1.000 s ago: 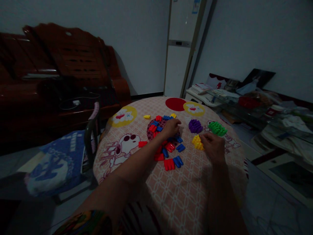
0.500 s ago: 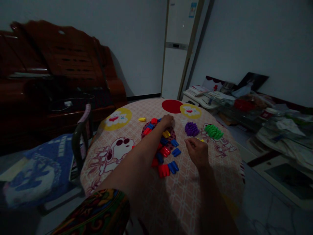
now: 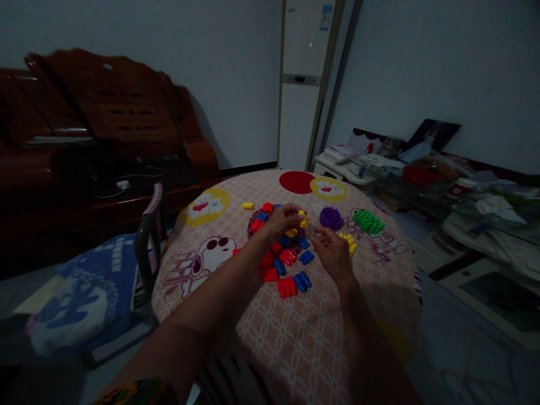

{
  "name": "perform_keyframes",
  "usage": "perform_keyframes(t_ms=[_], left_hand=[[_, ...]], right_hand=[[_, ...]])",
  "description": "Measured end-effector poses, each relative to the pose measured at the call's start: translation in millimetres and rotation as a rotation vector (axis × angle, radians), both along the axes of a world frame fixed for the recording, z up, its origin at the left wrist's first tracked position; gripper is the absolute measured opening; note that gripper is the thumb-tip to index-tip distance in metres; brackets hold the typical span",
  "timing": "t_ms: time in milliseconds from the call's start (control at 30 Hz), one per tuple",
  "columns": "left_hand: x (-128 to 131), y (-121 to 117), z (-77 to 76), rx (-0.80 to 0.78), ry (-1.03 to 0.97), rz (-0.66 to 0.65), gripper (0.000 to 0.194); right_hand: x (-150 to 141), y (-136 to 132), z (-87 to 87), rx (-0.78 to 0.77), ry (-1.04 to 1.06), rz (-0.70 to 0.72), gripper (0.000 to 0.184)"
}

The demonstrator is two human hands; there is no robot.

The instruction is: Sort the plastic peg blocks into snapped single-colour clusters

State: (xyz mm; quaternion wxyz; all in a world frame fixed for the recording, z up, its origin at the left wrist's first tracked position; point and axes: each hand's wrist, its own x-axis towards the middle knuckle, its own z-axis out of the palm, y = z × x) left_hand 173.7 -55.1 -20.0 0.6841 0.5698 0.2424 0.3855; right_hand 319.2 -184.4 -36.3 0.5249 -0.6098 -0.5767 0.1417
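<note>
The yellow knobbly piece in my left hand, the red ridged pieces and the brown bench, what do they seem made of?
Yellow knobbly piece: probably moulded plastic, judging by its even bright colour; finish unclear. Red ridged pieces: likely hard plastic, glossy, given the highlights on their rounded ridges. Reddish-brown slatted bench: apparently varnished wood, from its shaped top edge and sheen.

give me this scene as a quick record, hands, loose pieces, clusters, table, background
left hand: fingertips at a yellow piece, apparently pinching it
right hand: fingers curled near the left hand; grip unclear
loose pieces: red pieces and blue pieces, scattered
clusters: purple cluster, green cluster, yellow cluster partly hidden by right hand
table: round, patterned tablecloth
background: wooden bench, tall white unit
</note>
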Motion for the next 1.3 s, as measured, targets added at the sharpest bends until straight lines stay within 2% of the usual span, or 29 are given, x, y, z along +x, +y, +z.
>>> perform_keyframes(t_ms=[67, 167, 400, 600, 733, 833, 967, 1100, 1300], left_hand=[[2.6, -14.7, -0.2, -0.129, -0.091, -0.038, 0.036], [7.7, -29.8, -5.7, -0.232, -0.137, -0.059, 0.038], [10.6, -37.6, -10.7, -0.323, -0.166, -0.054, 0.031], [10.9, -45.8, -13.1, -0.323, -0.143, -0.081, 0.031], [11.3, -43.9, -16.5, -0.248, -0.098, -0.117, 0.034], [8.0, -33.1, -19.0, -0.189, -0.076, -0.072, 0.035], [-0.9, -16.8, -23.1, -0.139, -0.049, 0.021, 0.033], [-7.7, -7.9, -26.1, -0.091, -0.056, 0.082, 0.032], [-8.7, -3.7, -28.0, -0.089, -0.050, 0.110, 0.030]], right_hand=[[-2.9, 1.1, -0.7, 0.005, 0.087, 0.017, 0.032], [-3.2, 0.9, -0.2, 0.021, 0.128, 0.013, 0.025], [1.1, -6.3, 11.4, 0.137, -0.014, -0.025, 0.019], [5.2, -11.4, 22.7, 0.186, -0.100, 0.006, 0.013], [31.6, -21.1, 27.0, 0.206, -0.086, -0.107, 0.014], [60.0, -34.9, 30.7, 0.120, -0.036, -0.161, 0.018], [81.2, -47.2, 31.8, -0.129, -0.083, -0.105, 0.017], [75.7, -42.3, 28.0, -0.302, -0.283, -0.081, 0.008], [66.9, -32.1, 21.9, -0.380, -0.441, -0.117, 0.004]])
